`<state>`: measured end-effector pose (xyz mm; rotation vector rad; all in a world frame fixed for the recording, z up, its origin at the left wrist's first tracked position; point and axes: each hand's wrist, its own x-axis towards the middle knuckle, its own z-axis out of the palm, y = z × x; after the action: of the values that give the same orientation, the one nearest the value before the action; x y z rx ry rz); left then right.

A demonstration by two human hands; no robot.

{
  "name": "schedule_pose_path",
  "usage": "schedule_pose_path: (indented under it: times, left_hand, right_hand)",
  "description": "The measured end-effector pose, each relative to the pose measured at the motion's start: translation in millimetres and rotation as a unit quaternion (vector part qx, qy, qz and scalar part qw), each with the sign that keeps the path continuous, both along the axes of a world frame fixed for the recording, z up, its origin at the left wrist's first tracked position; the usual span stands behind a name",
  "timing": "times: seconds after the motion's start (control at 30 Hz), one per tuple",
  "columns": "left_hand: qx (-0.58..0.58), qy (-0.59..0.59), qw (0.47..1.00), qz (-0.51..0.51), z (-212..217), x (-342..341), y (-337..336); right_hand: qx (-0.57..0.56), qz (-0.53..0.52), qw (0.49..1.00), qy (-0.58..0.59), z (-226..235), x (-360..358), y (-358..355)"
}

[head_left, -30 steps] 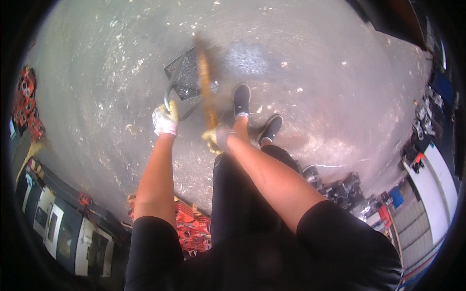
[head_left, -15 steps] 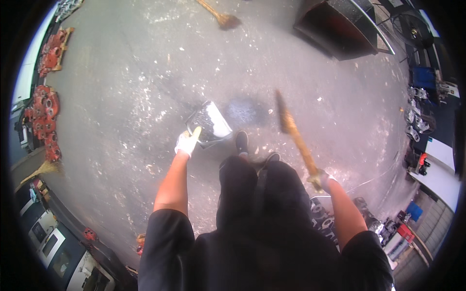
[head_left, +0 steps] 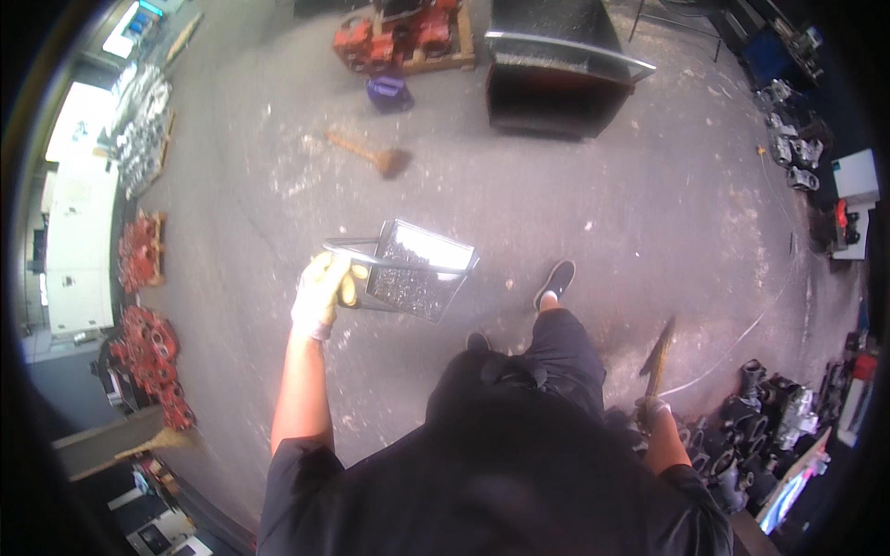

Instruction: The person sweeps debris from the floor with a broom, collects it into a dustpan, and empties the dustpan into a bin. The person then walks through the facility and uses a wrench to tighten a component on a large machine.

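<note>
Left fingers (head_left: 326, 278) curl closed on a dustpan (head_left: 408, 287), right fingers (head_left: 646, 411) round a broom (head_left: 659, 357); ahead lie another broom (head_left: 384, 161) and dark bin (head_left: 556, 102).

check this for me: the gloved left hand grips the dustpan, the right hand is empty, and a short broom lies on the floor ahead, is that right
The right hand isn't empty: the head view shows it holding a brown-handled broom. The gloved left hand does grip the dustpan, and a short broom lies on the floor ahead.
</note>
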<state>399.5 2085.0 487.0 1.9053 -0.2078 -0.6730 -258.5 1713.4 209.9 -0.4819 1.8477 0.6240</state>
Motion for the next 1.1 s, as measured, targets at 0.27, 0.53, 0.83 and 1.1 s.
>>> schedule_pose_path:
  times: [0.27, 0.53, 0.83, 1.1]
  left_hand:
    - [0.037, -0.164, 0.986, 0.013, 153, 85, -199]
    - [-0.094, -0.203, 0.973, -0.06, 273, 262, -380]
    - [0.011, -0.137, 0.978, -0.159, 295, 409, -674]
    - [0.078, -0.099, 0.973, -0.196, 143, 445, -927]
  right_hand:
    - [0.012, -0.059, 0.995, -0.077, -28, 48, -106]
    - [-0.027, -0.029, 0.99, -0.139, -46, 138, -229]
    - [-0.11, -0.081, 0.985, -0.102, -36, 266, -284]
    - [-0.1, -0.183, 0.976, -0.054, 12, 328, -273]
